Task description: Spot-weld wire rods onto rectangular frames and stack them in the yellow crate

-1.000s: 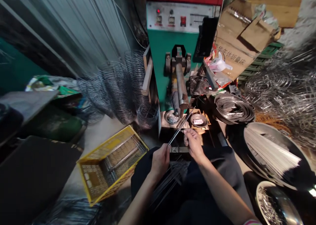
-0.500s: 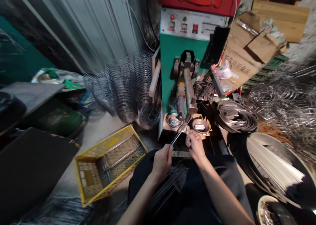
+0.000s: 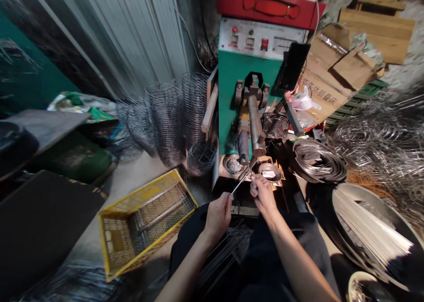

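Thin metal rod (image 3: 241, 181), straight, silvery. Tilted, far tip up under the green machine's (image 3: 243, 72) horizontal arm. Near end lower, toward the lap.

A cramped metal-wire workshop: a green machine (image 3: 247, 94) with a switch panel (image 3: 261, 39) and a red lid stands against a corrugated metal wall (image 3: 126, 41). Stacks of wire baskets (image 3: 167, 121) rise beside it, and coils of wire (image 3: 316, 160) and tangled wire frames (image 3: 380, 138) crowd the floor to the right. A bundle of straight rods (image 3: 371, 227) lies in a pan, and more rods rest across the seated worker's lap. A small fan (image 3: 275, 125) and two dishes of small parts (image 3: 233, 164) sit at the machine's base. A yellow crate (image 3: 142, 222) holds finished pieces, with torn cardboard boxes (image 3: 334, 72) piled behind.
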{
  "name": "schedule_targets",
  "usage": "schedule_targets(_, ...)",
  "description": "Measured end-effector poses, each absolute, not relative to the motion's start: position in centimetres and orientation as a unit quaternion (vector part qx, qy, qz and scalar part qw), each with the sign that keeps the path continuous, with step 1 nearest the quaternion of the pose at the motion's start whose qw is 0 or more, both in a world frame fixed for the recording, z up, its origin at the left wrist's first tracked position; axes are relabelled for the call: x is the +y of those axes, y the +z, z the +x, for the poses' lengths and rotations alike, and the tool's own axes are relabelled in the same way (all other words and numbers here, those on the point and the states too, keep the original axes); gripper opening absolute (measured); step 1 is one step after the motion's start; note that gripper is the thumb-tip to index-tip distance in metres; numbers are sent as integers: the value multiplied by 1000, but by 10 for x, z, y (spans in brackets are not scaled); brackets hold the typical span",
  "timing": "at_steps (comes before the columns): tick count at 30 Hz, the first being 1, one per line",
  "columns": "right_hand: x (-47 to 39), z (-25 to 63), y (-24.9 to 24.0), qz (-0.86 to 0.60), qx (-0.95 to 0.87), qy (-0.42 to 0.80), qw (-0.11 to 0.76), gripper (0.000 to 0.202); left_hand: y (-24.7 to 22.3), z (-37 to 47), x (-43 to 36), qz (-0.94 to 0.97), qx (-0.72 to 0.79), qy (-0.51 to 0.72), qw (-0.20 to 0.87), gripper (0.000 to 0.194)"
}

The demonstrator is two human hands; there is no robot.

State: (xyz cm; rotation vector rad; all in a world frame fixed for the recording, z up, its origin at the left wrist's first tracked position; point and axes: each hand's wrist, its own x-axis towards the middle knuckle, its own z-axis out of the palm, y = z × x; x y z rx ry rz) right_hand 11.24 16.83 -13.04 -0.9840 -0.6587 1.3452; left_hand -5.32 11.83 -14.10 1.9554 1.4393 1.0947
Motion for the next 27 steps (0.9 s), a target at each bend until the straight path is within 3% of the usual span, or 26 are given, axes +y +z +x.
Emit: schedule_targets(27,178,114,-127,-418,-283,593,628,23,-132,-52,124,707,533,389,255,25)
